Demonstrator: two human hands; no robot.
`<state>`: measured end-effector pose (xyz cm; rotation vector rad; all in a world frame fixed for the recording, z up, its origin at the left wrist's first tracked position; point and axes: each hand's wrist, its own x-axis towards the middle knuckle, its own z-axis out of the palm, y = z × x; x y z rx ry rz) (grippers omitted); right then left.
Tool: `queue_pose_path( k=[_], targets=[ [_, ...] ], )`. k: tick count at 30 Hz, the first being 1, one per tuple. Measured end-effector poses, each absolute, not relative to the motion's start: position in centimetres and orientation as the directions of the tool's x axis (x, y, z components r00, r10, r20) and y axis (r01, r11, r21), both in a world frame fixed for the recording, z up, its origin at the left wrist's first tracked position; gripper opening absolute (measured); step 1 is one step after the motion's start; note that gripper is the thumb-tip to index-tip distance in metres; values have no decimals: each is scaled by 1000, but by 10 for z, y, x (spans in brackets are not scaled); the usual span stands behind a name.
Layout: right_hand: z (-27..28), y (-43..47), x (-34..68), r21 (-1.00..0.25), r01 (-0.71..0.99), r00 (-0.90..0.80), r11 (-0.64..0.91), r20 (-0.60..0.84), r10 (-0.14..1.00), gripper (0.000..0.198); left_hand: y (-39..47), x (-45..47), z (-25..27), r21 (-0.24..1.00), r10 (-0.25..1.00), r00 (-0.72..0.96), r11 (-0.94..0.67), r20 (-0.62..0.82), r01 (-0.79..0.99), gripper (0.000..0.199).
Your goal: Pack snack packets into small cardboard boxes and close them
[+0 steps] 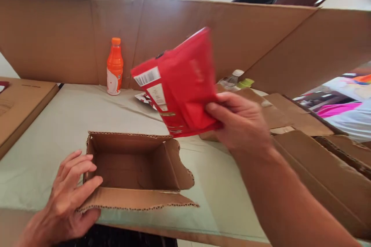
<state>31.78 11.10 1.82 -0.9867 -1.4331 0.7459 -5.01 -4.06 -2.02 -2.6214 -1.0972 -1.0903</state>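
Observation:
Raised above the table, a red packet [188, 88] with a white barcode label is pinched at its lower right corner by my right hand [240, 119]. The packet is tilted and slightly blurred. Below it to the left stands a small open cardboard box [130, 162] with nothing inside and ragged flaps. My left hand [72, 193] grips the box's near left corner, fingers over the edge and thumb under the front flap. Partly hidden behind the red packet, a red-and-white patterned packet [145, 99] lies on the table.
An orange bottle [114, 67] stands by the tall cardboard wall [179, 27]. A large flat carton [26, 104] lies at left. At right are cardboard pieces [319, 170] and a white-capped clear bottle [233, 79]. A person's blurred head shows beyond the wall.

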Motion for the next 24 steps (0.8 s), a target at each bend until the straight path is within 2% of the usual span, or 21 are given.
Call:
queue_pose_path(
  k=[1,2,5,7,9,11,14,17,19,21,24],
  targets=[
    [29,95,314,-887,57,52,458,461,886,11,-40,-49,-20,189,588,469,-733,659,653,37],
    [40,80,309,-876,42,39,480,481,876,13,-40,-47,-21,205,592,454,-730,666,652,35],
    [68,44,287,-779,246,-88,577,575,813,13,-40,-45,-23,234,612,412,-707,675,667,29],
    [81,30,275,-643,371,-213,669,643,736,17,-41,-44,-24,233,621,396,-690,676,685,26],
    [89,25,269,-491,451,-389,745,644,659,18,-42,-42,-25,237,627,371,-673,685,700,24],
    [91,27,265,-364,501,-572,785,541,616,25,-44,-39,-25,261,641,325,-647,695,717,24],
    [87,34,251,-251,597,-729,762,227,646,34,-47,-36,-27,308,668,264,-610,695,730,25],
    [81,42,222,-178,663,-748,727,-111,655,31,-49,-36,-30,324,665,254,-616,703,718,26],
    [77,47,202,-169,688,-722,706,-258,642,30,-49,-37,-30,325,662,266,-628,701,707,27],
    [76,50,188,-184,703,-703,687,-324,633,32,-49,-39,-29,317,660,294,-642,691,698,27],
    [78,49,186,-229,705,-709,672,-272,651,32,-48,-43,-26,294,658,345,-661,669,690,27]
  ],
)
